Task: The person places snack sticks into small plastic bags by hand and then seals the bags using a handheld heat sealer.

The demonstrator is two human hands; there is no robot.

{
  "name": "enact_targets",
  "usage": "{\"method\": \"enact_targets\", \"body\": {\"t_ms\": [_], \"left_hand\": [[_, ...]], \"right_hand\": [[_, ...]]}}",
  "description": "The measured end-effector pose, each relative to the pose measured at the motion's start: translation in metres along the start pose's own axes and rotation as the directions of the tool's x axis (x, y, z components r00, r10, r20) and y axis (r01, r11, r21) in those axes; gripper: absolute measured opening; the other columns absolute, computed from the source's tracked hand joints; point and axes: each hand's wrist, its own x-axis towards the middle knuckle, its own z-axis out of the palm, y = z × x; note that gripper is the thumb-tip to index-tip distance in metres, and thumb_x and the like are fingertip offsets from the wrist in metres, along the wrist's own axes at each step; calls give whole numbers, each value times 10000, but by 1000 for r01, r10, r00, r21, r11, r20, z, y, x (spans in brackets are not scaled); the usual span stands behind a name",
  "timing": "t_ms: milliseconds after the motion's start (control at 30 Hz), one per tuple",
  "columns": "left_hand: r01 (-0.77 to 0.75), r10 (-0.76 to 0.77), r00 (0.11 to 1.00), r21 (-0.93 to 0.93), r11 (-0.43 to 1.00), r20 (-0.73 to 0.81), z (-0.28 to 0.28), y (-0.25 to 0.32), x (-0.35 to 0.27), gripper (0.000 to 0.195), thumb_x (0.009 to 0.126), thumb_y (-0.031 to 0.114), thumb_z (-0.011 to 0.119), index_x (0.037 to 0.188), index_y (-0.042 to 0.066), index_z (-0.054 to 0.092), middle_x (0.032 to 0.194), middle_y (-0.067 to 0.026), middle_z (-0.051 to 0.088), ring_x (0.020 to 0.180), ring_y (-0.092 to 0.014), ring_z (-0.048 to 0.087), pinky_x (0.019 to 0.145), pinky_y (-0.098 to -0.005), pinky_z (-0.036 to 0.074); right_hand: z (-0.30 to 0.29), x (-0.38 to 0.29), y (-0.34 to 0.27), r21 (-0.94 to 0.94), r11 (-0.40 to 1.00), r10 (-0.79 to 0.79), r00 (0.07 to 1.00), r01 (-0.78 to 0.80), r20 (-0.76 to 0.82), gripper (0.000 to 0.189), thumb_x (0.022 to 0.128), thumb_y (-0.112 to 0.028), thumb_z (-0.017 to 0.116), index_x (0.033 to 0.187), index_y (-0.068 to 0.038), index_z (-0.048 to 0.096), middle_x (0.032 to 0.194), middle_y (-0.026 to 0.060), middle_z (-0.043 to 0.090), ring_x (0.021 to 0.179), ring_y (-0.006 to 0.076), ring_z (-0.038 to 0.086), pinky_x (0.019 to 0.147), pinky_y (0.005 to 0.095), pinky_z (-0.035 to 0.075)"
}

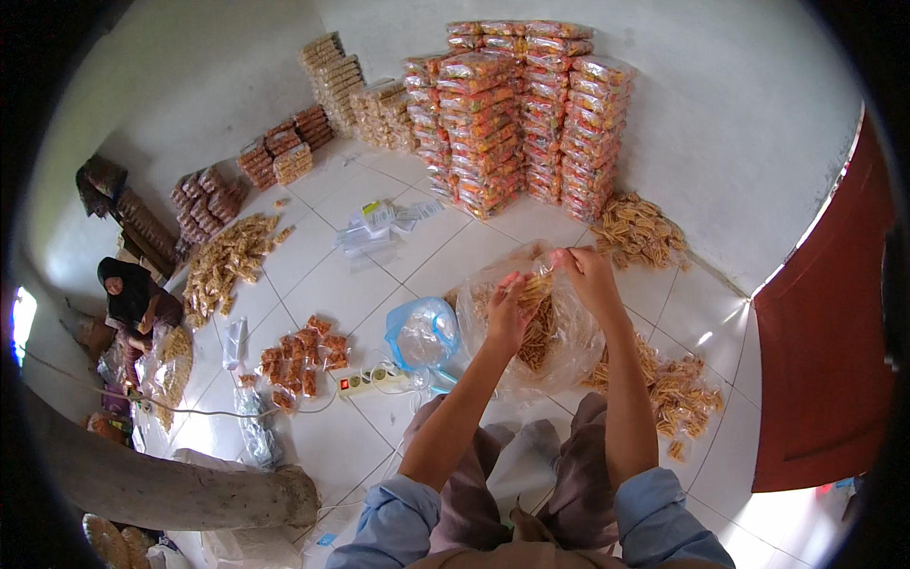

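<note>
Between my hands is a small clear plastic pouch with pale stick-shaped snacks in it. My left hand supports the filled part from the left, fingers curled around it. At the upper right, my right hand pinches the pouch's top edge. Beneath both hands a large clear plastic bag lies wide open on the floor, with loose brown snack sticks inside. Immediately left of it stands a blue plastic bag with clear plastic in its mouth.
Filled snack pouches lie in piles at right and by the wall. Tall stacks of packed bags stand behind. A power strip with cords and small orange-brown packets lie left. Another person sits at far left.
</note>
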Motion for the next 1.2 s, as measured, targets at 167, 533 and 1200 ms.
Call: {"method": "enact_targets", "body": {"t_ms": [167, 533, 1200], "left_hand": [[195, -160, 976, -264, 945, 146, -3, -5, 10, 281, 854, 223, 594, 1082, 102, 482, 1049, -41, 548, 983, -192, 536, 887, -374, 475], [167, -140, 977, -164, 972, 162, -20, -20, 24, 229, 877, 133, 549, 1084, 47, 499, 1032, -49, 553, 961, -142, 551, 851, -254, 491], [-26, 30, 983, -25, 999, 183, 0, -14, 13, 580, 801, 25, 621, 1281, 82, 301, 1091, -77, 547, 959, -191, 572, 838, -290, 487]], "right_hand": [[3, 3, 17, -101, 973, -209, 978, 209, 9, 99, 766, -101, 624, 839, -35, 633, 832, 124, 608, 856, 278, 516, 742, 364, 430], [6, 4, 7, -234, 932, -310, 944, 278, -115, 100, 734, 0, 610, 803, -71, 599, 799, 55, 592, 849, 277, 477, 734, 361, 411], [-1, 1, 19, -40, 996, -82, 994, 85, 66, 122, 764, -79, 636, 867, -15, 619, 839, 117, 588, 762, 219, 581, 694, 317, 463]]}}
